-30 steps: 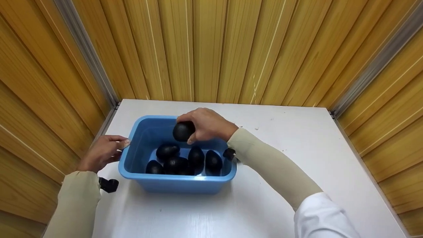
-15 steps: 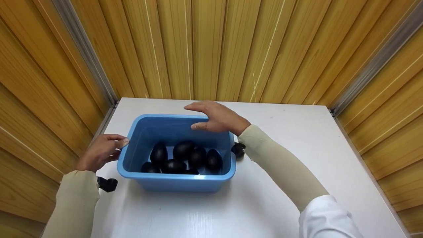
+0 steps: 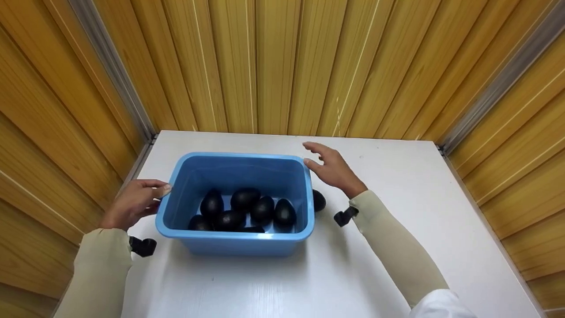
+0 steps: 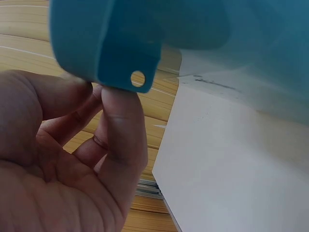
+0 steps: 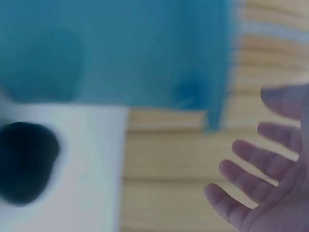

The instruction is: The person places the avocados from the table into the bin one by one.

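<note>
A blue plastic tub [image 3: 234,245] sits on the white table, with several dark avocados [image 3: 246,199] lying on its floor. My left hand [image 3: 134,201] pinches the tub's left rim between thumb and fingers; in the left wrist view the thumb and a fingertip meet at the rim's lower edge [image 4: 128,58], beside a small round hole. Just off the tub's right rim hovers my right hand [image 3: 333,168], fingers spread and nothing in them. Another avocado [image 3: 318,201] rests on the table against the tub's right side, partly hidden by it; the right wrist view shows this avocado [image 5: 26,162] blurred.
The white table [image 3: 397,212] extends to the right and in front of the tub. Wood-patterned panels [image 3: 278,66] enclose it at the back and both sides, with metal posts [image 3: 117,66] in the corners.
My right hand has let go of an avocado inside the tub, then moved up and right, out past the right rim. The left hand stays on the left rim.
</note>
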Tool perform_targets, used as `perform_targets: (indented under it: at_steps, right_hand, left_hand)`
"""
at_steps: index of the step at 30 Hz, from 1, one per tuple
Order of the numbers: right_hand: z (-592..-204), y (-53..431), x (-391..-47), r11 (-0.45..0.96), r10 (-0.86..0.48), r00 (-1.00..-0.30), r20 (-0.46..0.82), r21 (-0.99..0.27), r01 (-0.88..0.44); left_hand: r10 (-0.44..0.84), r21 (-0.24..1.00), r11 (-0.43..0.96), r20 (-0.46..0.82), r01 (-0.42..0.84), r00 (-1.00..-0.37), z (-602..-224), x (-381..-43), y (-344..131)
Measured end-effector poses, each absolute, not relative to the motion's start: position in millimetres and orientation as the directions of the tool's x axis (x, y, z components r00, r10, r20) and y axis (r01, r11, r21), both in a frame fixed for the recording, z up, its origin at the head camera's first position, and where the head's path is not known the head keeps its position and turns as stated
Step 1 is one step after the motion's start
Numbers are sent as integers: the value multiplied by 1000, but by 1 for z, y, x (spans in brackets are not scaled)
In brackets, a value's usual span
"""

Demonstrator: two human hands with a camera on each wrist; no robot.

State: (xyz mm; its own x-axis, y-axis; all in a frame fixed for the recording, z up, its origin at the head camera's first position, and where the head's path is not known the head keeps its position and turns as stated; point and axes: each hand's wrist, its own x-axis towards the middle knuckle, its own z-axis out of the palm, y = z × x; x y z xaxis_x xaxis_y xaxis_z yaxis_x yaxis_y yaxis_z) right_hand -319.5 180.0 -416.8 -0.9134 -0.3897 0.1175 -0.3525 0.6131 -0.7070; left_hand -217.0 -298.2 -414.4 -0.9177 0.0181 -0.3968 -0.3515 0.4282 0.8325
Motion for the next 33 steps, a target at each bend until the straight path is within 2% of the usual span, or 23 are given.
perform_targets:
  at_steps: [6,11,13,21,28,33]
  right_hand:
    - [-487,203,-310,604,-257,-964,70,-767,-217]
    - [-531,204,-297,669,-256,-967,-19,-725,-163]
    - [-542,201,-292,687,-262,-965,-13,-704,-177]
    - [-554,188,-287,686,-241,-965,105,-684,-246]
    - [-555,190,-287,680,-216,-967,136,-689,-249]
    - [-553,194,-287,680,-181,-978,105,-705,-202]
  left_hand:
    - [19,834,428,-394,-348,-919,-415,-218,-299]
    - [25,842,423,-381,-335,-924,-418,-216,-298]
    - [18,838,422,-388,-345,-922,-419,-215,-298]
    - [18,846,407,-385,-345,-923,-422,-215,-300]
    - [11,842,414,-384,-345,-923,-418,-216,-298]
    - [18,848,415,-371,-330,-929,-417,-216,-299]
